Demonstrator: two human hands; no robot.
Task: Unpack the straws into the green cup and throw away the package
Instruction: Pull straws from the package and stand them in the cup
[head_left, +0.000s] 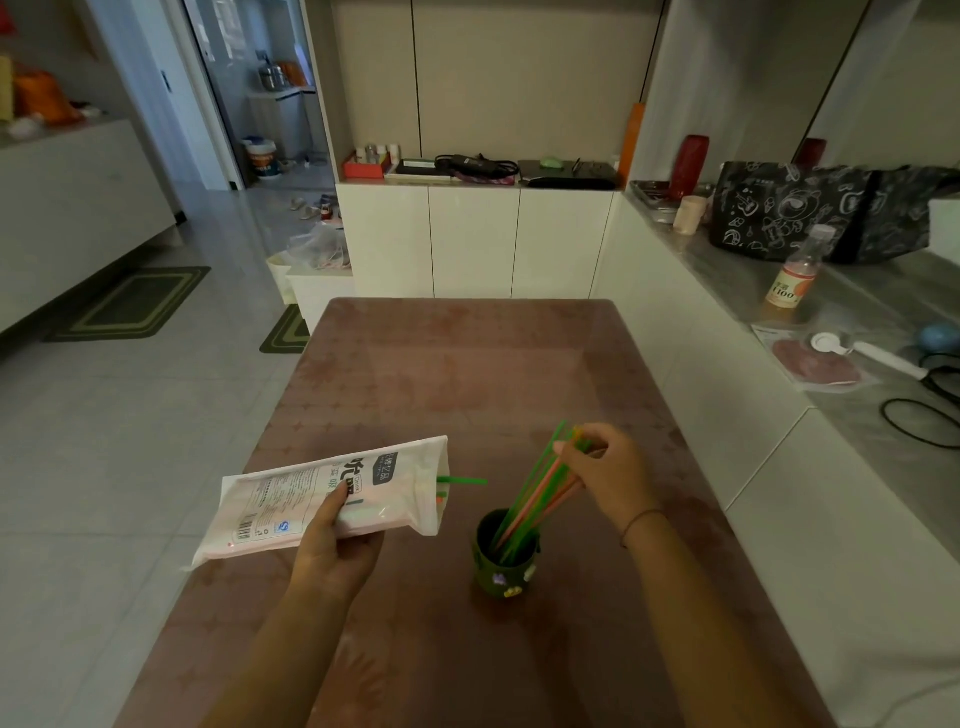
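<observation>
A dark green cup (503, 574) with small stickers stands on the brown table (457, 374). A bunch of green, pink and orange straws (535, 493) leans in it, lower ends inside the cup. My right hand (605, 475) grips their upper ends above and to the right of the cup. My left hand (332, 540) holds the white straw package (332, 496) by its lower edge, left of the cup. The package's open end points right, with a green straw (462, 480) sticking out of it.
A white counter runs along the right with a drink bottle (797, 273), a black patterned bag (779, 213), cables and a pink mask packet. White cabinets stand behind the table. A white bin with a plastic bag (311, 260) sits on the floor at the table's far left.
</observation>
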